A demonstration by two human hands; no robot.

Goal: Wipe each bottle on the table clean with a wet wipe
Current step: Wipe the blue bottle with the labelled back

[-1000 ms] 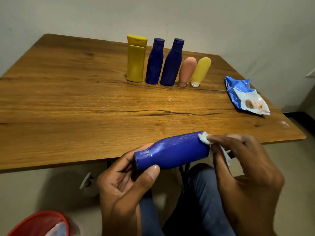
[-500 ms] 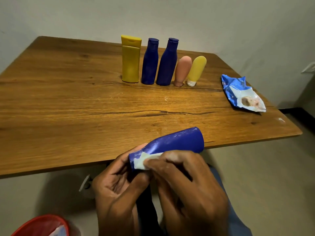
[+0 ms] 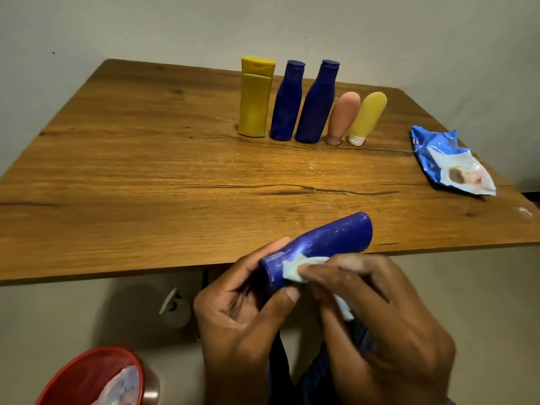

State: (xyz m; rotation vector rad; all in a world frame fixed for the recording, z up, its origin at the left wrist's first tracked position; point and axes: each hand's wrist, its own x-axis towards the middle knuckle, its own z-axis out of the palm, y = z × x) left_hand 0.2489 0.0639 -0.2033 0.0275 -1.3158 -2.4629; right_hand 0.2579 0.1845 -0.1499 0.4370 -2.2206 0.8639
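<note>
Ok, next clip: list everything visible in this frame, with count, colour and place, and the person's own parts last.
table: 1, brown wood, fills the middle of the view
tall flip-cap bottle: 1, yellow, standing, left end of the back row
necked bottles: 2, dark blue, standing beside it
small tubes: 2, pink and yellow, cap down, right end of the row
wipes pack: 1, blue and white, crumpled, table's right side
held bottle: 1, blue, lying tilted above the near table edge
wet wipe: 1, white, against the held bottle's neck
bin: 1, red, floor at lower left
left hand: grips the held bottle's neck end
right hand: pinches the wet wipe
</note>
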